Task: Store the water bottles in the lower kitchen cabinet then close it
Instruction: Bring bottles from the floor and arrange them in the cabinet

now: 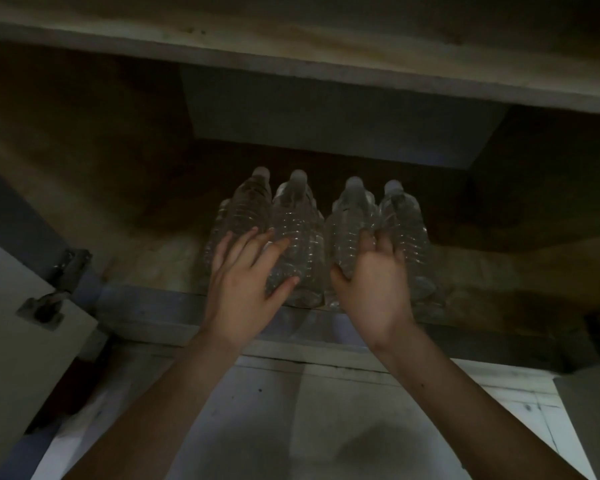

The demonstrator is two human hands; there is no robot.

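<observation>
I'm laying my left hand (pixel 246 275), fingers spread, against the second water bottle (pixel 297 216), while my right hand (pixel 374 282) is curling around the third water bottle (pixel 349 220). Both are standing in a row of four clear bottles (pixel 406 223) on the cabinet floor (pixel 153 251), just inside its front edge. The cabinet door (pixel 21 323) is hanging open at left.

Down low in a dim home kitchen: an open lower cabinet (pixel 326 126) with a worn wooden shelf (pixel 146 258), its pale door (pixel 11 341) swung out on metal hinges (pixel 70 268), white floor tiles (pixel 343 427) underneath, clear water bottles (pixel 297 230) lined up inside.
</observation>
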